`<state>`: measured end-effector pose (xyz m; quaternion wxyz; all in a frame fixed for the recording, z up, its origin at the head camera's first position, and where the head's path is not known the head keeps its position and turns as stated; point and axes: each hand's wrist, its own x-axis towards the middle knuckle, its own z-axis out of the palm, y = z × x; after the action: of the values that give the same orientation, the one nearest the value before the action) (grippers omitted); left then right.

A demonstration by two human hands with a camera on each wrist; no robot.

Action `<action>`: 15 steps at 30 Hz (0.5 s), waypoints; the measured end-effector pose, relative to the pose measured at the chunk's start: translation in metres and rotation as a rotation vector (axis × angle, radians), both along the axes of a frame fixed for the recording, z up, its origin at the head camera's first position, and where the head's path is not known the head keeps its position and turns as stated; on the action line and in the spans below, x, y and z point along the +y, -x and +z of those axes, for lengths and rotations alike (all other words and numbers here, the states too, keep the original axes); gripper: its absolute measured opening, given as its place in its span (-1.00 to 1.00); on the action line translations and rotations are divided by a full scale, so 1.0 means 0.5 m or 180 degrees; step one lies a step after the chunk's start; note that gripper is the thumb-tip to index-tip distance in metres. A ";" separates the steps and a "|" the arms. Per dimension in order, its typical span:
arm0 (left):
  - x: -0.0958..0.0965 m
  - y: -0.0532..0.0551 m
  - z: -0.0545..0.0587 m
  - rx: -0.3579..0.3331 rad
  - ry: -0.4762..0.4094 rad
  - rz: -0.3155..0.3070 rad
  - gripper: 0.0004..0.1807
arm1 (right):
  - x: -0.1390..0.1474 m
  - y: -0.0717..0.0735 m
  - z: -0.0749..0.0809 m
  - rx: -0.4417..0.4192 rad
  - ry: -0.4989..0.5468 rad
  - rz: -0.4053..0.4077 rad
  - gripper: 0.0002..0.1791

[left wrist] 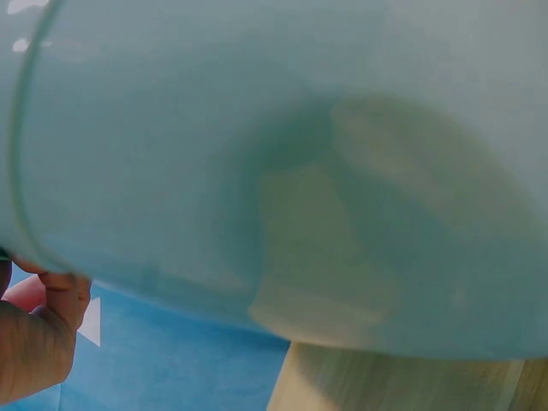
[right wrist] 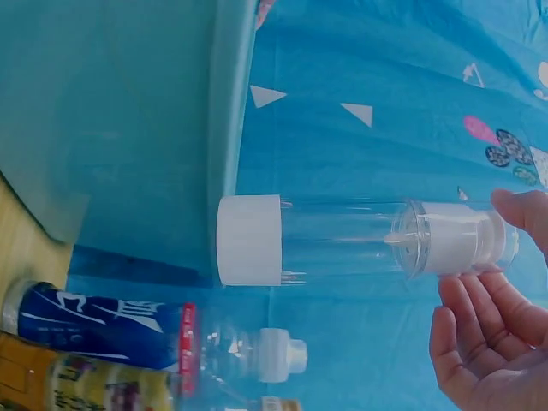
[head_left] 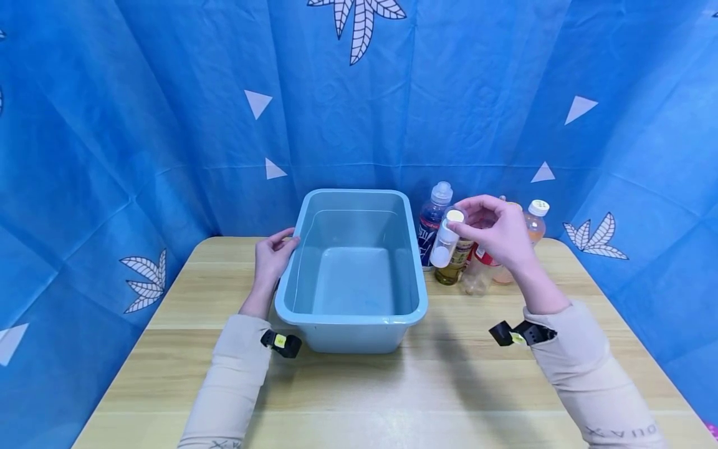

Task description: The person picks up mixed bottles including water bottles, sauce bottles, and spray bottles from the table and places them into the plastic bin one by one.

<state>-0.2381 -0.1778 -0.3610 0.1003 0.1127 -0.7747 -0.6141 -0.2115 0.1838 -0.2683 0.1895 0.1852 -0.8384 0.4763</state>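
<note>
My left hand (head_left: pixel 272 257) grips the left rim of a light blue plastic basin (head_left: pixel 353 340); in the left wrist view, the fingers (left wrist: pixel 64 300) curl at the rim and the basin wall fills most of the picture. Nothing lies inside the basin. To its right, my right hand (head_left: pixel 500 234) holds up a clear pump bottle (right wrist: pixel 342 241) with a white base, pinching it by its capped top between thumb and fingertips. The bottle hangs slightly tilted beside the basin's right rim, in front of other bottles in the head view.
Several drink bottles stand at the back right: a blue-labelled bottle (head_left: pixel 430 221), a yellow-labelled one (head_left: pixel 451 268), a red-labelled one (head_left: pixel 479 271) and an orange drink with a white cap (head_left: pixel 535 224). A blue patterned curtain (head_left: pixel 477 93) hangs behind the wooden table (head_left: pixel 359 399).
</note>
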 end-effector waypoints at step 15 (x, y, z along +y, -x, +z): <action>0.000 -0.001 -0.003 0.0029 -0.0009 0.0011 -0.59 | -0.035 0.016 0.058 -0.0143 -0.0173 -0.0094 -0.64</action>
<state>-0.2376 -0.1777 -0.3625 0.1047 0.1114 -0.7731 -0.6156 -0.2194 0.1660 -0.2395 0.1725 0.1671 -0.8578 0.4545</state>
